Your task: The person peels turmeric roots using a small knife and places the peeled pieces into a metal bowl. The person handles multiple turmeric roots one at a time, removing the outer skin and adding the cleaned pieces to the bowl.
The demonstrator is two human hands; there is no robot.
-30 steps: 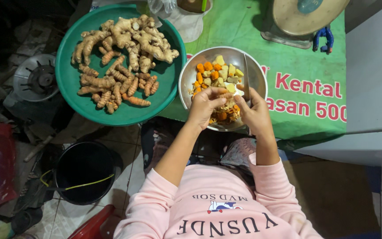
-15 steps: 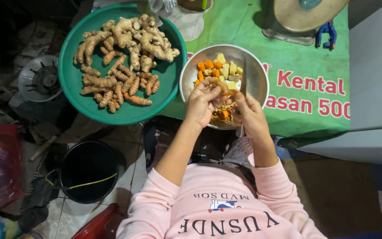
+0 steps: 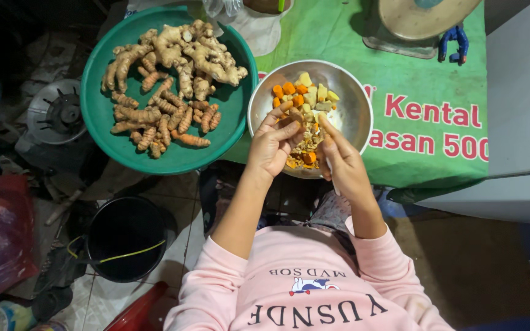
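Over the steel bowl (image 3: 354, 98), left hand (image 3: 272, 147) pinches a root piece (image 3: 294, 114); right hand (image 3: 341, 162) curls, seemingly gripping a knife.

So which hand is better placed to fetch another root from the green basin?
Probably left. The left hand, pinching a root piece, sits on the metal bowl's side nearest the green basin; the right hand is beyond it.

Both hands, left hand (image 3: 272, 147) and right hand (image 3: 343, 164), drew nearer the bowl's (image 3: 357, 101) front rim.
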